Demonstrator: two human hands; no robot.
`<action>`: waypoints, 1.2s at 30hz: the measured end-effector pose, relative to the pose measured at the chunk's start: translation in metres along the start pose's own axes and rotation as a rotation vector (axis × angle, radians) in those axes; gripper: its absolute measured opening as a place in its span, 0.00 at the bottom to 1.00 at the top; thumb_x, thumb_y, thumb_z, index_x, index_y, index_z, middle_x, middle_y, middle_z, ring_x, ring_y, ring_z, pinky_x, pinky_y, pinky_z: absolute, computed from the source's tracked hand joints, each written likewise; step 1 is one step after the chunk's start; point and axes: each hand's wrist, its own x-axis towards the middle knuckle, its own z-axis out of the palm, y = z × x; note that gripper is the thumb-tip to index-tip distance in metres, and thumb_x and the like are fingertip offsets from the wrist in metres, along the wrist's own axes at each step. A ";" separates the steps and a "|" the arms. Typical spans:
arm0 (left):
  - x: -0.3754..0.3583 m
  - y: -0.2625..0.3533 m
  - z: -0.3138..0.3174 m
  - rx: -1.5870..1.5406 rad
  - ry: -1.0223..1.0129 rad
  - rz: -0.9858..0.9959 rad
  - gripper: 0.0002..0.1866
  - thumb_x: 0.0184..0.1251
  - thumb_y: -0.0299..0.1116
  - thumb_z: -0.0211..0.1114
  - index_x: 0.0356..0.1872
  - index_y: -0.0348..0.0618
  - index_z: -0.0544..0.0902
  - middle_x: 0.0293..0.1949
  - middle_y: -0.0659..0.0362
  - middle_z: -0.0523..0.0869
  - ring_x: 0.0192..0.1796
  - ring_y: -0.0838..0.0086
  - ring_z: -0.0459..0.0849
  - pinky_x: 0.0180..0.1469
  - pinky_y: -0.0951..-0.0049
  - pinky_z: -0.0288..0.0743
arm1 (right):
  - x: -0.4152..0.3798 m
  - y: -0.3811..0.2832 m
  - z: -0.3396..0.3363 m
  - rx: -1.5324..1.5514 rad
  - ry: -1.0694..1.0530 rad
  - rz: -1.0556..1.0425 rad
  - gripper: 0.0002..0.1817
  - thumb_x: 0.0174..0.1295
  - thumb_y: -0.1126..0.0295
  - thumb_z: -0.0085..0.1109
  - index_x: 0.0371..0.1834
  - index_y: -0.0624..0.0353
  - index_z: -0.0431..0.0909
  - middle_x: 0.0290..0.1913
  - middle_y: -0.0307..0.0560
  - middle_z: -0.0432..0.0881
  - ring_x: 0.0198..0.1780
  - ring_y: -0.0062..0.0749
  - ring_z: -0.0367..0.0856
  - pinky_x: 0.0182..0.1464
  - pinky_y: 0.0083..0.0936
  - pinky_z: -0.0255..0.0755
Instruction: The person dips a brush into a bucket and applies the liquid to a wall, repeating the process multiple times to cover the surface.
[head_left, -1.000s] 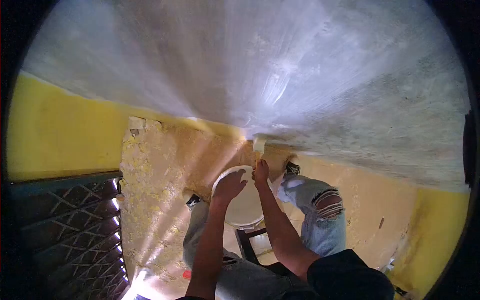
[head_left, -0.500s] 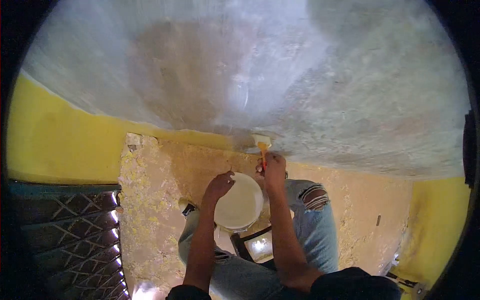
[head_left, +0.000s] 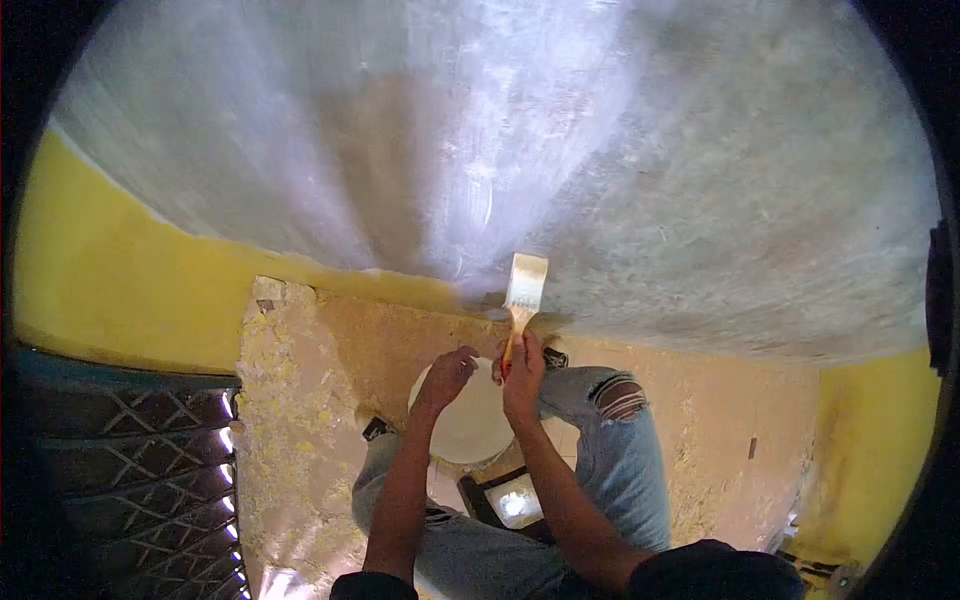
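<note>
My right hand (head_left: 522,378) is closed around the orange-red handle of a flat paintbrush (head_left: 525,285). The brush points up and away from me, its wide pale bristles at the lower part of the grey wall (head_left: 600,200); whether they touch it is hard to tell. Between my knees stands a round bucket (head_left: 462,430) with off-white contents. My left hand (head_left: 448,380) is at the bucket's far left rim, fingers curled over it.
Yellow paint (head_left: 110,250) covers the wall strip on the left. A dark lattice grille (head_left: 140,460) stands at lower left. The floor (head_left: 300,400) is flaked and stained. A dark-framed object (head_left: 515,500) with a bright, shiny middle lies between my legs.
My right hand has drawn back towards me, and the brush now shows its full bristle face. My left hand and the bucket have shifted slightly left in view.
</note>
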 end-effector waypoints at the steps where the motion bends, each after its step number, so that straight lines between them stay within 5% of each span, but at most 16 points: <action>1: 0.000 -0.002 -0.003 0.133 0.011 -0.013 0.11 0.64 0.25 0.59 0.47 0.42 0.77 0.37 0.50 0.86 0.39 0.60 0.85 0.45 0.63 0.79 | 0.012 0.023 -0.007 -0.003 -0.005 0.006 0.13 0.75 0.60 0.45 0.49 0.58 0.72 0.24 0.36 0.70 0.16 0.16 0.65 0.16 0.16 0.59; 7: -0.003 -0.010 -0.017 0.389 0.030 -0.127 0.12 0.64 0.32 0.59 0.48 0.43 0.78 0.39 0.50 0.86 0.45 0.55 0.84 0.49 0.57 0.77 | 0.054 0.126 -0.039 -0.098 0.003 0.104 0.11 0.75 0.62 0.42 0.49 0.55 0.71 0.23 0.34 0.69 0.15 0.14 0.63 0.16 0.16 0.59; 9: -0.006 -0.006 -0.020 0.412 0.026 -0.144 0.13 0.65 0.33 0.58 0.48 0.43 0.78 0.39 0.50 0.86 0.46 0.56 0.84 0.50 0.57 0.77 | 0.053 0.137 -0.047 -0.104 0.078 0.424 0.11 0.75 0.61 0.43 0.47 0.55 0.71 0.22 0.34 0.69 0.14 0.16 0.63 0.14 0.19 0.59; 11: -0.007 -0.001 -0.022 0.440 0.057 -0.115 0.12 0.65 0.32 0.59 0.49 0.44 0.78 0.36 0.48 0.86 0.44 0.56 0.85 0.48 0.58 0.77 | 0.050 0.136 -0.048 -0.091 0.080 0.444 0.11 0.74 0.61 0.43 0.45 0.56 0.71 0.21 0.35 0.69 0.13 0.18 0.64 0.13 0.20 0.60; 19: -0.003 -0.014 -0.013 0.359 0.013 -0.102 0.12 0.65 0.33 0.58 0.48 0.44 0.78 0.39 0.48 0.86 0.45 0.54 0.84 0.48 0.57 0.77 | 0.045 0.003 0.005 -0.042 0.006 0.248 0.14 0.71 0.63 0.45 0.35 0.64 0.71 0.20 0.41 0.68 0.14 0.24 0.68 0.13 0.24 0.65; 23: -0.006 -0.005 -0.014 0.334 0.007 -0.087 0.10 0.65 0.33 0.58 0.46 0.46 0.78 0.39 0.49 0.86 0.45 0.53 0.84 0.48 0.54 0.77 | 0.013 -0.092 0.034 0.139 0.077 0.191 0.15 0.72 0.63 0.45 0.43 0.65 0.76 0.23 0.40 0.71 0.12 0.20 0.62 0.13 0.23 0.62; 27: -0.010 -0.004 -0.018 0.346 0.045 -0.064 0.11 0.65 0.31 0.58 0.46 0.41 0.80 0.37 0.49 0.87 0.41 0.57 0.86 0.45 0.60 0.78 | -0.022 -0.114 0.046 0.092 0.091 0.054 0.15 0.74 0.62 0.44 0.49 0.62 0.75 0.24 0.39 0.71 0.12 0.17 0.60 0.12 0.21 0.60; 31: -0.009 -0.004 -0.024 0.326 0.079 -0.040 0.11 0.65 0.30 0.59 0.46 0.41 0.80 0.37 0.47 0.87 0.41 0.56 0.86 0.46 0.60 0.79 | -0.012 -0.030 0.028 0.115 0.034 0.058 0.16 0.75 0.60 0.42 0.54 0.60 0.73 0.24 0.39 0.71 0.14 0.16 0.62 0.14 0.20 0.60; 36: -0.008 0.002 -0.029 0.355 0.091 -0.059 0.11 0.64 0.30 0.60 0.47 0.41 0.80 0.38 0.45 0.86 0.41 0.54 0.86 0.45 0.59 0.79 | 0.056 0.093 0.005 -0.012 0.052 0.025 0.12 0.76 0.61 0.41 0.47 0.56 0.70 0.23 0.34 0.68 0.20 0.15 0.64 0.22 0.18 0.64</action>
